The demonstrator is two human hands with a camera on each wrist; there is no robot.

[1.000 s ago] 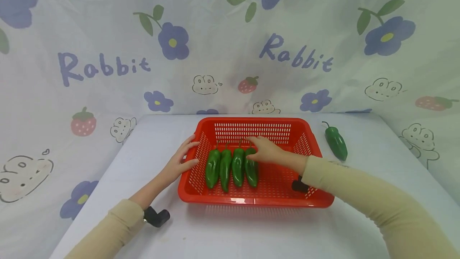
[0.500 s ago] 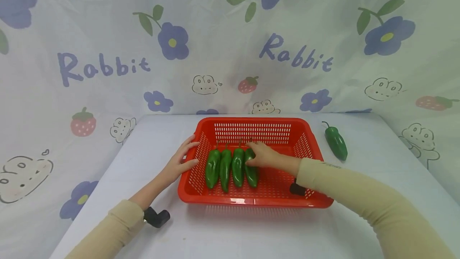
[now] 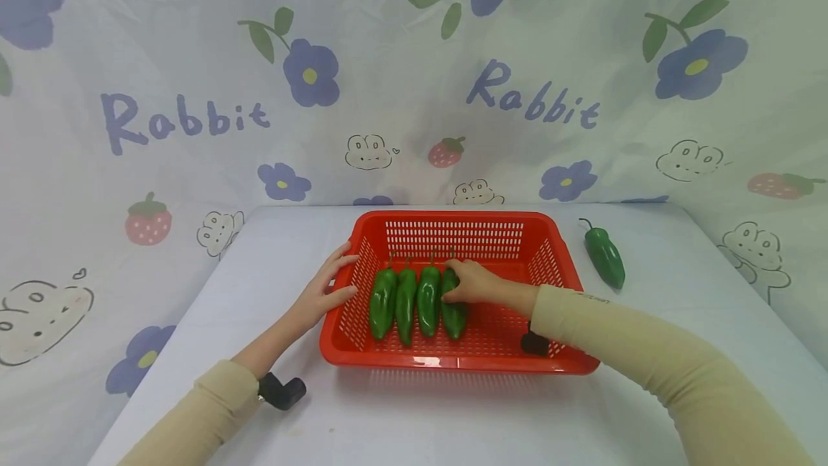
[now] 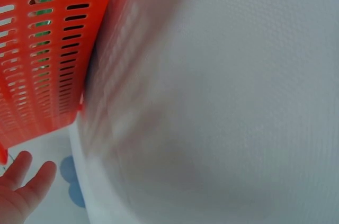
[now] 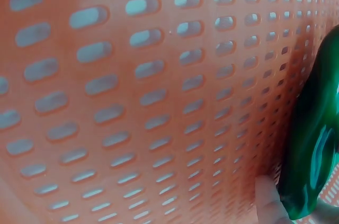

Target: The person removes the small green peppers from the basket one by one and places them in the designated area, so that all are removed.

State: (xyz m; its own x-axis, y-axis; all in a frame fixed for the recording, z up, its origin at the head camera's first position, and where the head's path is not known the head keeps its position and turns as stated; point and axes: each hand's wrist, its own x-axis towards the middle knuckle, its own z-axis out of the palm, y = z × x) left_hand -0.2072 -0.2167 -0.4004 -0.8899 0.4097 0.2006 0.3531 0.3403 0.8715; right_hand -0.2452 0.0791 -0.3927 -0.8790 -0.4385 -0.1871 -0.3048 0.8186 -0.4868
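In the head view, a red plastic basket (image 3: 427, 362) with slotted walls holds a row of green chili peppers. My right hand (image 3: 477, 282) reaches inside and pinches the rightmost chili pepper (image 3: 455, 318) between thumb and fingers. The right wrist view shows that glossy pepper (image 5: 312, 150) with fingertips (image 5: 269, 197) at its end. To its left lie three more: one pepper (image 3: 428, 300), a slimmer pepper (image 3: 406, 304) and a pepper (image 3: 383, 304) nearest the left wall. My left hand (image 3: 321, 293) rests at the basket's left rim, fingers spread and fairly straight.
Another green pepper (image 3: 604, 257) lies on the white table (image 3: 401, 423) to the right of the basket. A printed cloth (image 3: 401, 92) hangs behind the table. Black wrist devices, one on the left wrist (image 3: 282, 390) and one on the right (image 3: 535, 342), stick out below the forearms.
My right hand has lowered onto the rightmost pepper, and its fingers have closed on it. That pepper has shifted slightly to the right. The left hand has stayed at the rim.
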